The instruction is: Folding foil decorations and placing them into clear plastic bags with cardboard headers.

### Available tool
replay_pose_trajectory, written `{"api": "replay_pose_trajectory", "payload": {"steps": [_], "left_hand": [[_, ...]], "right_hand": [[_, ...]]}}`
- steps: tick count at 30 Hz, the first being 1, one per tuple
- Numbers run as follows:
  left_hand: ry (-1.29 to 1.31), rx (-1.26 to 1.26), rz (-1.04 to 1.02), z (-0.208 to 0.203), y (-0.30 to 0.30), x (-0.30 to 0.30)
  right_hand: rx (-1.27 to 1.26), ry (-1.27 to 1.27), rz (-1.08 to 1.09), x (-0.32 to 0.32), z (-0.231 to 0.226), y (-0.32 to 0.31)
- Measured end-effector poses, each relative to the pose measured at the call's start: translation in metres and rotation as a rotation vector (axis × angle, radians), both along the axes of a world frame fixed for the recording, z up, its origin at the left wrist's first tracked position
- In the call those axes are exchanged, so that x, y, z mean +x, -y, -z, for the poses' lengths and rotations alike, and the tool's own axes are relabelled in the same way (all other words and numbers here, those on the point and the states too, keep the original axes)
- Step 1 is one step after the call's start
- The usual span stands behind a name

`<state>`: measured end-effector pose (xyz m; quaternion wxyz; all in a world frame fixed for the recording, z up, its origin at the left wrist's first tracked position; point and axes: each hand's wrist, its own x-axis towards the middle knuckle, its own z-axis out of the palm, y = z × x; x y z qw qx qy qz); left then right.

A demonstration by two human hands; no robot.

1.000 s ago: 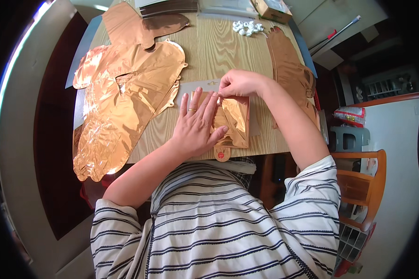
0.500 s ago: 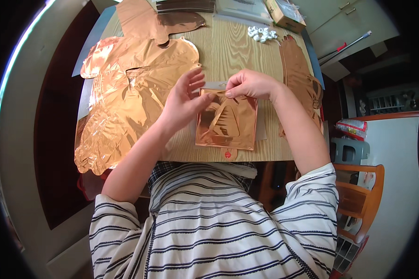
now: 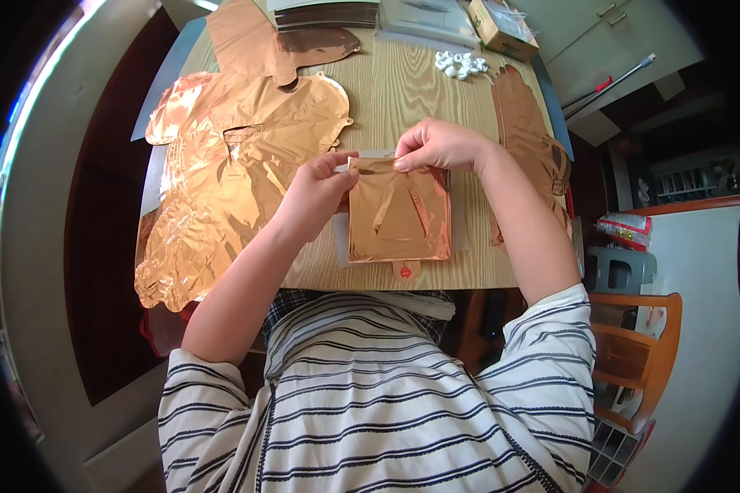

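A folded copper-coloured foil balloon [image 3: 400,209], square with a triangular crease pattern, is in front of me near the table's close edge. My left hand [image 3: 321,191] is closed, thumb and fingers pinching its upper left corner; a small whitish edge shows beside the fingertips. Higher up, my right hand [image 3: 440,149] pinches the middle of the top edge between thumb and fingers. Beneath the foil lies a clear plastic bag [image 3: 378,154], its rim showing on several sides. A foil tab with a red spot [image 3: 406,271] sticks out below.
Large flat foil balloons [image 3: 222,189] cover the table's left side, and another [image 3: 528,140] lies at the right. White ribbon coils [image 3: 460,64], a stack of clear plastic sleeves [image 3: 427,20] and a cardboard box [image 3: 504,31] are at the far side. A wooden chair [image 3: 641,345] stands right.
My left fingers have closed on the foil's upper left corner from a looser, spread pose. The folded foil's front now lies flatter. My right hand keeps its pinch, shifted slightly left.
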<state>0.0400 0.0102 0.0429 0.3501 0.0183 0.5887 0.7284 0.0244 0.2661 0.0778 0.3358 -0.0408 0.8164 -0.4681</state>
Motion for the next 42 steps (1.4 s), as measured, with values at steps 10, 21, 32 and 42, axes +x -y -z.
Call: {"api": "replay_pose_trajectory", "payload": {"steps": [10, 21, 32, 42], "left_hand": [[0.064, 0.064, 0.008, 0.014, -0.018, -0.015], [-0.143, -0.146, -0.004, 0.014, -0.019, -0.012], [-0.134, -0.131, 0.01, 0.023, -0.017, -0.017], [-0.147, -0.136, -0.01, 0.02, -0.021, -0.015]], "right_hand": [[0.012, -0.028, -0.025, -0.003, 0.002, 0.004], [0.028, -0.017, 0.018, 0.004, 0.009, -0.008], [-0.049, 0.063, 0.126, 0.023, 0.011, -0.042], [-0.109, -0.038, 0.121, 0.021, 0.011, -0.023]]}}
